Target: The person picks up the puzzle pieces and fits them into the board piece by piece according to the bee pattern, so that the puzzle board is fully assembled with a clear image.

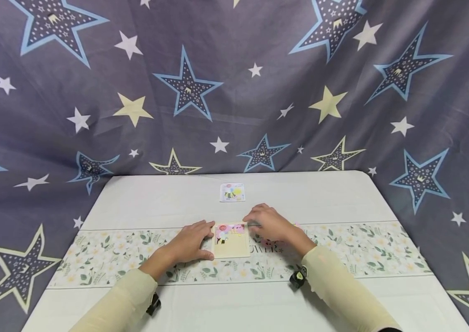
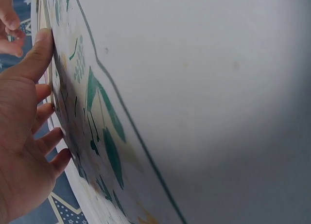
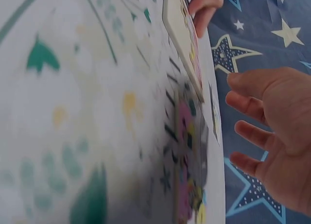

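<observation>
A square, cream puzzle tray [image 1: 233,250] lies on the table, with pink and colourful puzzle pieces [image 1: 228,229] along its upper part and bare board below. My left hand [image 1: 192,242] rests at the tray's left edge, thumb toward the lower corner and fingers spread on the tabletop. Over the tray's upper right corner hovers my right hand [image 1: 270,223], its fingers loosely bent. In the right wrist view nothing shows between that hand's thumb and fingers. Loose pink puzzle pieces [image 3: 184,170] lie beside the tray, mostly hidden under the right hand in the head view.
Behind the tray lies a small picture card [image 1: 232,192] with a bee on it. The white tablecloth [image 1: 168,198] has a flowered band across its middle. A dark curtain [image 1: 234,115] printed with stars hangs at the table's back and sides.
</observation>
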### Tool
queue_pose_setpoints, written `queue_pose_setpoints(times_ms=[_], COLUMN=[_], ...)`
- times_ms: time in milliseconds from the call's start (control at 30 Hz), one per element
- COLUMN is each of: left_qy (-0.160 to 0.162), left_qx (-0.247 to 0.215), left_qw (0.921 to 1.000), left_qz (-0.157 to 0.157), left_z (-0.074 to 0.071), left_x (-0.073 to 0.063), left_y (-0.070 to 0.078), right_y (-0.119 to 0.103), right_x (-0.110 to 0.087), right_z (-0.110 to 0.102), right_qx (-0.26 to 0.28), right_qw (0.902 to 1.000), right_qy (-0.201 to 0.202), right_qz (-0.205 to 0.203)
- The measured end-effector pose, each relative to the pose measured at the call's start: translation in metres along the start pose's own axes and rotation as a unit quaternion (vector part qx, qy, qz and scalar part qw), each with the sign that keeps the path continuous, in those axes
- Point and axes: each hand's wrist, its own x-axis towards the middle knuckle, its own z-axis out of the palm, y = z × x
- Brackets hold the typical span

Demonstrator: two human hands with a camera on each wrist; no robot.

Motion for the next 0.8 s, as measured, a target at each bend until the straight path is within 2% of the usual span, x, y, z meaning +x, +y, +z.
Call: queue_pose_setpoints(times_ms=[433, 800], left_qy=[0.001, -0.002], left_qx=[0.001, 0.002], left_qw=[1.0, 1.0], left_qz=[-0.003, -0.001], left_z=[-0.001, -0.002], left_x=[-0.003, -0.002], left_y=[0.002, 0.0], right_y=[0.021, 0.044], right_x=[-0.021, -0.044], right_z=[-0.018, -0.021], right_qx=[-0.021, -0.022], right_qw=[0.9988, 0.9977], right_qy=[0.017, 0.001], right_qz=[0.041, 0.064])
